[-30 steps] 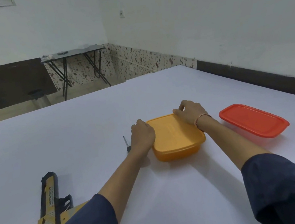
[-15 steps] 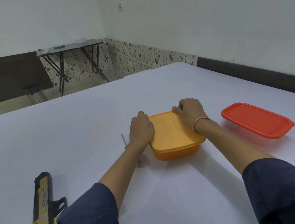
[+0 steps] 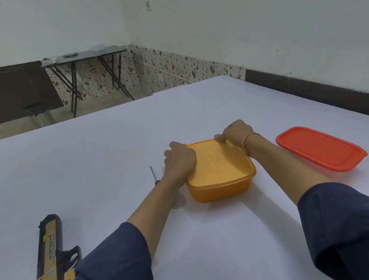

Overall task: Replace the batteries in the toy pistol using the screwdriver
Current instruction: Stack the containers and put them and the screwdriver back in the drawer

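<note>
Two hands, left, right, on orange container

The table carries two plastic boxes with lids: one yellow box and one red box. There is one toy pistol and one screwdriver. Two hands are visible, one left hand and one right hand. One folding table stands behind.

Matt, smooth white top on desk. Slightly glossy plastic: orange lidded box, red-lidded box. Printed plastic toy pistol. Thin metal screwdriver shaft. Soft matt cloth sleeves.
</note>
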